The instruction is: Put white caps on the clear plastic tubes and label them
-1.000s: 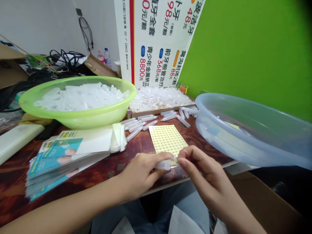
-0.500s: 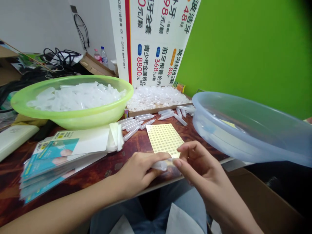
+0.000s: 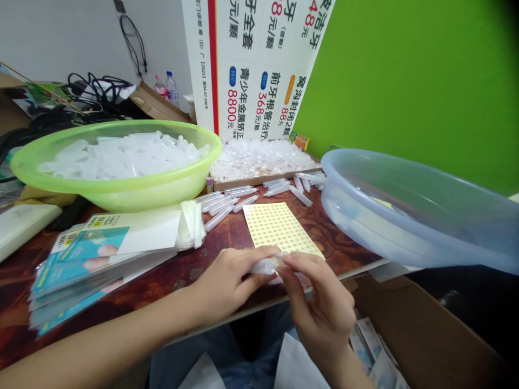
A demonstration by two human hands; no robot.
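Observation:
My left hand (image 3: 229,283) pinches a small clear plastic tube (image 3: 265,265) at the table's front edge. My right hand (image 3: 320,305) meets it from the right, with fingers closed on the tube's other end. Just beyond the hands lies a yellow sheet of small round stickers (image 3: 279,227). More loose clear tubes (image 3: 227,202) lie on the dark wooden table (image 3: 194,270) behind the sheet.
A green basin (image 3: 121,186) full of clear tubes stands at the back left, a pale blue basin (image 3: 405,216) at the right. A stack of bagged cards (image 3: 105,248) lies left of my hands. A tray of white caps (image 3: 259,159) sits against a printed poster (image 3: 259,65). A cardboard box (image 3: 425,335) is below right.
My right hand has dropped lower and turned, its fingers now curled under the tube's end. The left hand has kept its grip. The view shifted slightly.

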